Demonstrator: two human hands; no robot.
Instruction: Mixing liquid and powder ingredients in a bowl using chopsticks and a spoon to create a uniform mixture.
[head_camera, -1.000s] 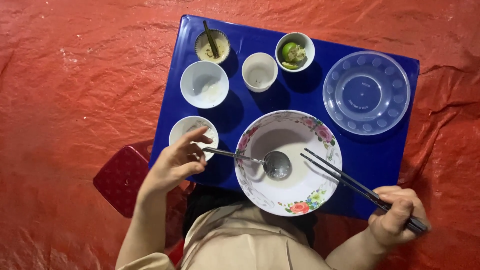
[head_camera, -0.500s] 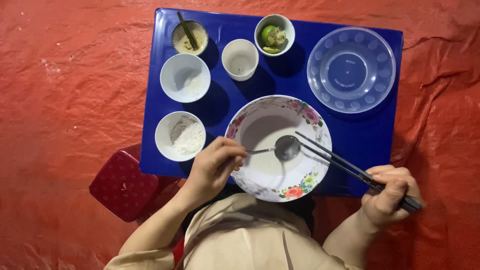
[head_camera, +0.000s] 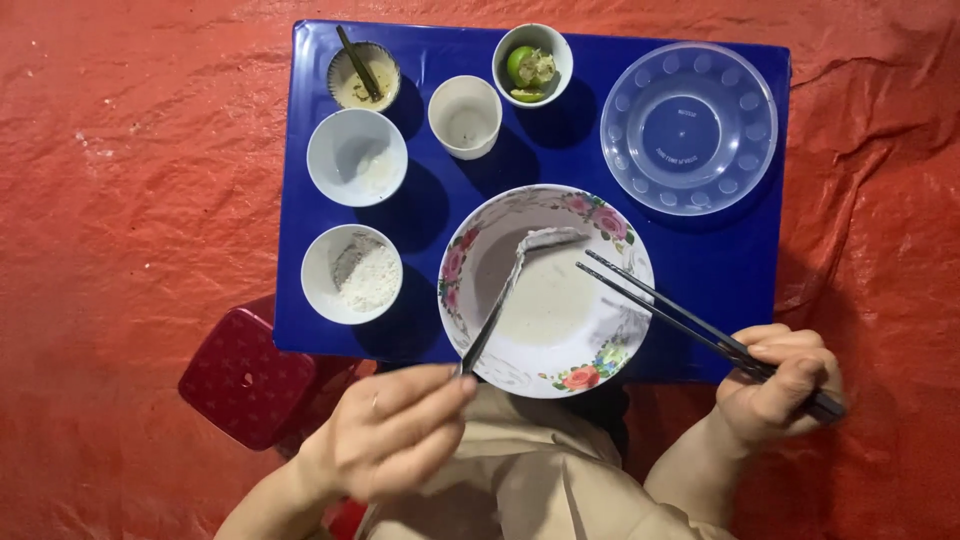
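The big flowered bowl (head_camera: 545, 290) sits at the near edge of the blue table (head_camera: 720, 250), right in front of the person, and it looks nearly finished: only a thin, pale, milky film coats its bottom, with no solid food to be seen. As a judgement, the eating is almost done and what is left is to scrape up that last bit of liquid.

The left hand (head_camera: 385, 435) is closed around the handle end of a metal spoon (head_camera: 510, 290), held just off the near rim of the bowl; the spoon slants up across the bowl, its head lying near the far inner wall with a whitish smear on it. The right hand (head_camera: 780, 380) is clamped on a pair of dark chopsticks (head_camera: 680, 315), near and to the right of the bowl, with the tips reaching over the bowl's right rim and above the film, holding nothing.

The bowl is white inside, with pink and red flowers around the rim.

Further off stand a small white bowl of white powder (head_camera: 352, 273) at the left, a nearly empty white bowl (head_camera: 357, 157) beyond it, a small sauce dish (head_camera: 364, 77) with a stick in it, a plain white cup (head_camera: 465, 116), a bowl with lime pieces (head_camera: 533, 65), and a clear plastic lid (head_camera: 689, 127) at the far right. A dark red stool (head_camera: 245, 378) stands on the red floor sheet (head_camera: 130, 200).
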